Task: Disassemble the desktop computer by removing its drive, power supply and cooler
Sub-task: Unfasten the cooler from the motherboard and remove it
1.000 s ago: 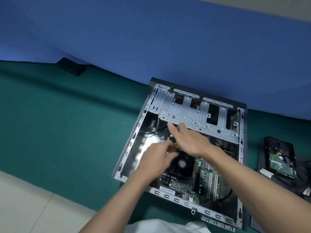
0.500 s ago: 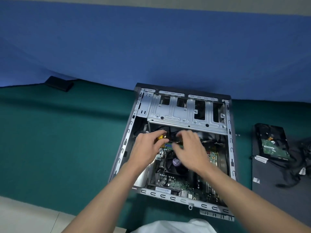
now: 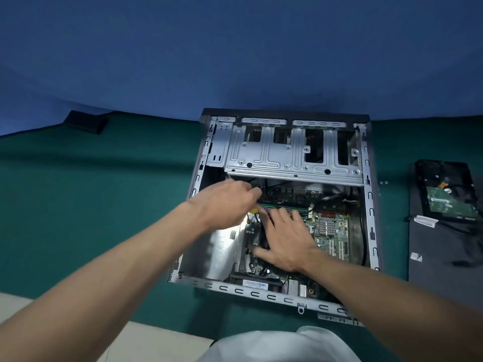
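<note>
Steel case point(image 3: 369, 205) bears an illegible barcode sticker point(image 3: 255, 284); right hand point(image 3: 287, 244) fingers spread, left hand point(image 3: 224, 205) fingers' hold unclear.

Blue backdrop point(image 3: 235, 48), green felt tabletop point(image 3: 78, 205), pale floor point(image 3: 146, 340)

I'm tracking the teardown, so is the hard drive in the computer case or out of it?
Out. The hard drive lies circuit board up on a dark panel to the right of the open case.
</note>
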### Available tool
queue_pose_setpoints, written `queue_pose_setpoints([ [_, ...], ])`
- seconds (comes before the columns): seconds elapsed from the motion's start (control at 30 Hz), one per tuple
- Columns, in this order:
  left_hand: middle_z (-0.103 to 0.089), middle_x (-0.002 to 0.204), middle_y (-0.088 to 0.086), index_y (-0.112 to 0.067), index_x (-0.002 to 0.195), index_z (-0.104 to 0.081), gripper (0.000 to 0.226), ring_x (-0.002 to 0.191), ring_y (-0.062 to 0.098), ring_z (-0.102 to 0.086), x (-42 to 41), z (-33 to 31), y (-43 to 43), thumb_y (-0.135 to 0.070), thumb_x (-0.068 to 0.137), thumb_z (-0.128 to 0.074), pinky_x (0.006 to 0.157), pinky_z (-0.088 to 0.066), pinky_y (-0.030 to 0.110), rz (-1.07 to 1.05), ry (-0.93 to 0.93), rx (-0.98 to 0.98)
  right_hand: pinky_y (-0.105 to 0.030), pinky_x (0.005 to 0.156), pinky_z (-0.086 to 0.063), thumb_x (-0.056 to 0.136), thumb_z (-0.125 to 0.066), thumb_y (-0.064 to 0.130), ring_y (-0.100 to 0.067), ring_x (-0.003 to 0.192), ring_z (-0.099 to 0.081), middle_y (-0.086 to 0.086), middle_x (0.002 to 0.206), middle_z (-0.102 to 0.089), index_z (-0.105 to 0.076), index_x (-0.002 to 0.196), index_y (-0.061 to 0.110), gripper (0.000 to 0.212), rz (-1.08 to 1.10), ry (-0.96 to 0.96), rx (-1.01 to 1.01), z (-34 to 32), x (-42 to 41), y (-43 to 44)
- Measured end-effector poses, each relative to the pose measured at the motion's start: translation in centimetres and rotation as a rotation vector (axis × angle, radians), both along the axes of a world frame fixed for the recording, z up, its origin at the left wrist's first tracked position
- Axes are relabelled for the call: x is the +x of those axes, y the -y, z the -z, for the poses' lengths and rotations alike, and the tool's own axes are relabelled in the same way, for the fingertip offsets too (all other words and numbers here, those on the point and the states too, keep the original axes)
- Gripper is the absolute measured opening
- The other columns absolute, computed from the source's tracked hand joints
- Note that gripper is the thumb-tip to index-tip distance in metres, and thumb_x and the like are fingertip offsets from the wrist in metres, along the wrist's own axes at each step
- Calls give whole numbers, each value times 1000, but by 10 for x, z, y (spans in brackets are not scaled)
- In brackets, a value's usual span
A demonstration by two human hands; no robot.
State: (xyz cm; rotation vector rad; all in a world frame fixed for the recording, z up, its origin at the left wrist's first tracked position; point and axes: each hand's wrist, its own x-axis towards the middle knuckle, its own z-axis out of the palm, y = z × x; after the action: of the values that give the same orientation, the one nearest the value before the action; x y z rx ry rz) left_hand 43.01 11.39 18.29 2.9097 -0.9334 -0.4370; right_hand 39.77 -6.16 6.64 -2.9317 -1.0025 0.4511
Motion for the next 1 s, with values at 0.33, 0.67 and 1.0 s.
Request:
queue_pose_setpoints([
  [0.33,-64,89,21,-4,102,-54,29,83,44,-61,-14,6,33,-29,103,-39,64,-40,39,-462,-7,45,-45,83,-32,79,-9,82,-26,93,-40,-9,106,-47,-28,144,9,99,32,-15,-5,2,1,0],
  [0.67,-32,85,2,-13,103,-31,14,61,14,-33,3,-14,7,-2,95,-36,63,-31,31,-67,-260,222,-46,86,-34,78,-15,79,-24,93,-38,-9,110,-47,-42,134,5,96,5,-35,-14,0,2,1],
  [1.0,-60,96,18,-10,93,-53,33,86,36,-57,-2,-1,19,-40,100,-39,71,-41,36,-570,-213,151,-47,90,-32,76,-19,79,-25,103,-41,-11,122,-46,-15,149,7,103,28,-36,13,5,0,1],
])
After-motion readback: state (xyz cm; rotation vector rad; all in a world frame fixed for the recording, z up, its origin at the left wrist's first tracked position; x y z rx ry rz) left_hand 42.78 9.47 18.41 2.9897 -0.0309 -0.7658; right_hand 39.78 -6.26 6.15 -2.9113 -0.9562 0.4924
